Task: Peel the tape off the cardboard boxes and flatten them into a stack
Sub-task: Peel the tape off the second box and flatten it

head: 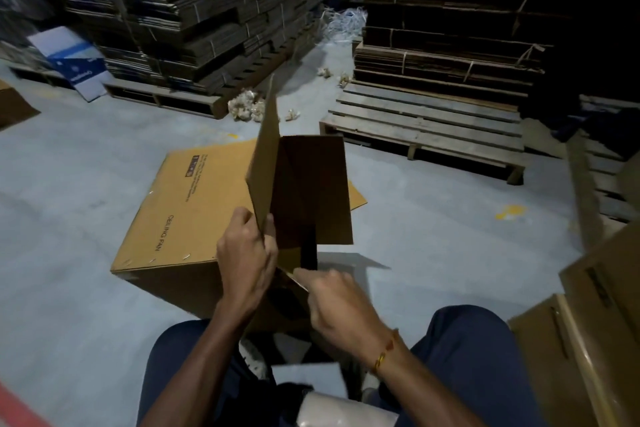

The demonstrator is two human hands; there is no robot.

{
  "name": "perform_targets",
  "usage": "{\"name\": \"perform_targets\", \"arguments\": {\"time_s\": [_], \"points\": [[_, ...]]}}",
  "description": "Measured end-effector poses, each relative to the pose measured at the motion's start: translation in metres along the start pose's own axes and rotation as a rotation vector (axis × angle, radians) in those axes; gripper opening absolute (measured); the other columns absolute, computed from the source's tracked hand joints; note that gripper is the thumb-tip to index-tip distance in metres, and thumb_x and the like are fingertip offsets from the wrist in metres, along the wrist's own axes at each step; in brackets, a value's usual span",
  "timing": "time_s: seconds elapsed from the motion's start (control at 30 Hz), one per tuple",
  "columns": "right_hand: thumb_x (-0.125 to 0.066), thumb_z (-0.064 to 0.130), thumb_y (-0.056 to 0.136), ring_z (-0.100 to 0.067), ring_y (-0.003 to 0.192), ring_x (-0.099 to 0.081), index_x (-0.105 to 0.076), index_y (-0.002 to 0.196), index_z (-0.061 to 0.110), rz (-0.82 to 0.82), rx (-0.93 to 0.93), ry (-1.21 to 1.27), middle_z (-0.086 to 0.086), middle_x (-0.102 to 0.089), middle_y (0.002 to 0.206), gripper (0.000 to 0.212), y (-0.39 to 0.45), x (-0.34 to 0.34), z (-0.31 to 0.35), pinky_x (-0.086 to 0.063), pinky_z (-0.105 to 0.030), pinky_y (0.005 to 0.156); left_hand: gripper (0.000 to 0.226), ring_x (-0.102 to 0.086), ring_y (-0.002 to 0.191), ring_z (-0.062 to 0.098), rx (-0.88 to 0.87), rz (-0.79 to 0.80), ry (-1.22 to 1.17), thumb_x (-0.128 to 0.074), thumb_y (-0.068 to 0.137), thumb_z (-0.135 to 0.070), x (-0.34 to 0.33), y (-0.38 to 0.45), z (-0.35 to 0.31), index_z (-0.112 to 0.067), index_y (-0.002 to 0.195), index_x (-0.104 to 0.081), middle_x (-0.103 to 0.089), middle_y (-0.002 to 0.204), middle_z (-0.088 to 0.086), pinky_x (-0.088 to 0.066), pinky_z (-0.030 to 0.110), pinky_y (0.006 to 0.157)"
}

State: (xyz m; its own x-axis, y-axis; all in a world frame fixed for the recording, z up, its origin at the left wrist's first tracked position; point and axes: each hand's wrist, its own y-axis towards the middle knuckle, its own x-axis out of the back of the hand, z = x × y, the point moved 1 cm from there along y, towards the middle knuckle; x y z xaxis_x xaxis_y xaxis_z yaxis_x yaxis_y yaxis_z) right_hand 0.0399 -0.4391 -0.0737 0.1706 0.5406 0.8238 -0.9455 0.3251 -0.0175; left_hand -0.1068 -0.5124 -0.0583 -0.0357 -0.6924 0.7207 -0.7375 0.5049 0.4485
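Two hands work a small brown corrugated box (304, 191) held above the knees: the left hand (247, 253) has its grip closed on a raised flap's edge, while the blurred right hand (337, 302) pinches something at the lower corner. Behind it, a larger "CEILING FAN" carton (180, 218) lies on the grey concrete floor (79, 177). Beyond stand a slatted wooden pallet (426, 128) and tied bundles of flat cardboard (450, 28).

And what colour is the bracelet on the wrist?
Red and gold, as the head view shows: the bracelet sits on the right wrist.
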Motion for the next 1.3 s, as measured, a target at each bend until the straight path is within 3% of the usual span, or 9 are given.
{"name": "perform_targets", "arguments": {"time_s": [0.13,0.23,0.4,0.53,0.67,0.9,1.0,1.13,1.3], "points": [[-0.049,-0.003,0.092,-0.021,0.102,-0.066,-0.053,0.141,0.019,-0.313,0.002,0.005,-0.001,-0.066,0.124,0.054,-0.007,-0.005,-0.002,-0.055,-0.030,0.088,0.022,-0.044,0.062,0.003,0.137,-0.133,-0.093,-0.052,0.104,-0.023,-0.008,0.016,-0.029,-0.006,0.093,-0.061,-0.054,0.089,0.003,-0.031,0.012,0.054],[-0.051,0.006,0.098,-0.017,0.120,-0.056,-0.053,0.142,0.016,-0.345,-0.115,0.235,0.000,-0.061,0.134,0.045,-0.001,0.001,-0.002,-0.044,-0.024,0.104,0.021,-0.051,0.069,0.016,0.233,-0.147,-0.143,-0.055,0.102,-0.021,-0.017,0.019,-0.039,-0.004,0.091,-0.061,-0.059,0.088,0.010,-0.043,0.030,0.064],[-0.050,0.024,0.104,-0.016,0.139,-0.042,-0.037,0.153,0.020,-0.224,-0.235,0.312,0.003,-0.045,0.152,0.051,0.005,0.003,-0.006,-0.035,-0.026,0.109,0.022,-0.060,0.070,0.022,0.184,0.155,-0.132,-0.057,0.100,-0.019,-0.024,0.038,-0.040,-0.013,0.079,-0.056,-0.061,0.081,0.008,-0.048,0.033,0.060],[-0.045,0.016,0.104,-0.019,0.115,-0.057,-0.045,0.138,0.022,-0.253,-0.238,0.231,0.002,-0.055,0.129,0.034,0.008,0.010,-0.016,-0.042,-0.029,0.085,0.021,-0.061,0.068,0.016,0.086,0.377,-0.140,-0.057,0.101,-0.023,-0.026,0.052,-0.055,-0.018,0.081,-0.062,-0.062,0.077,0.000,-0.043,0.022,0.056],[-0.044,0.009,0.103,-0.018,0.106,-0.062,-0.045,0.141,0.030,-0.347,-0.302,0.197,0.004,-0.061,0.121,0.043,0.003,0.019,-0.043,-0.056,-0.037,0.087,0.047,-0.057,0.093,0.012,-0.102,0.617,-0.030,-0.060,0.095,-0.048,-0.027,0.067,-0.054,-0.015,0.127,-0.066,-0.063,0.114,0.000,-0.043,0.024,0.072],[-0.041,0.003,0.102,-0.023,0.080,-0.064,-0.049,0.146,0.032,-0.468,-0.469,0.173,0.001,-0.062,0.085,0.053,-0.029,0.032,-0.119,-0.046,-0.031,0.067,0.060,-0.059,0.114,0.035,0.177,0.467,0.485,-0.055,0.097,-0.054,-0.003,0.095,0.030,-0.020,0.146,-0.049,-0.052,0.140,0.017,-0.050,0.046,0.085],[-0.045,0.000,0.100,-0.017,0.082,-0.065,-0.054,0.142,0.028,-0.525,-0.435,0.203,-0.001,-0.069,0.092,0.051,-0.026,0.033,-0.139,-0.052,-0.024,0.069,0.051,-0.062,0.079,0.025,0.337,0.698,0.172,-0.052,0.099,-0.051,-0.015,0.088,0.050,-0.007,0.123,-0.064,-0.070,0.108,0.020,-0.046,0.032,0.061],[-0.048,0.002,0.101,0.003,0.071,-0.052,-0.057,0.140,0.029,-0.563,-0.356,0.230,0.005,-0.067,0.097,0.048,-0.019,0.046,-0.158,-0.038,-0.001,0.062,0.051,-0.044,0.051,0.015,0.465,0.726,-0.141,-0.053,0.102,-0.044,-0.014,0.066,0.038,-0.003,0.080,-0.074,-0.070,0.066,0.012,-0.031,0.022,0.046],[-0.057,0.008,0.098,-0.025,0.108,-0.068,-0.068,0.127,0.027,-0.512,-0.347,0.004,0.001,-0.073,0.120,0.037,-0.014,0.096,-0.220,-0.050,-0.031,0.090,0.042,-0.041,0.051,0.012,0.514,1.147,-0.330,-0.060,0.097,-0.041,-0.004,0.002,-0.011,-0.010,0.079,-0.080,-0.078,0.081,0.011,-0.031,0.024,0.047]]}}
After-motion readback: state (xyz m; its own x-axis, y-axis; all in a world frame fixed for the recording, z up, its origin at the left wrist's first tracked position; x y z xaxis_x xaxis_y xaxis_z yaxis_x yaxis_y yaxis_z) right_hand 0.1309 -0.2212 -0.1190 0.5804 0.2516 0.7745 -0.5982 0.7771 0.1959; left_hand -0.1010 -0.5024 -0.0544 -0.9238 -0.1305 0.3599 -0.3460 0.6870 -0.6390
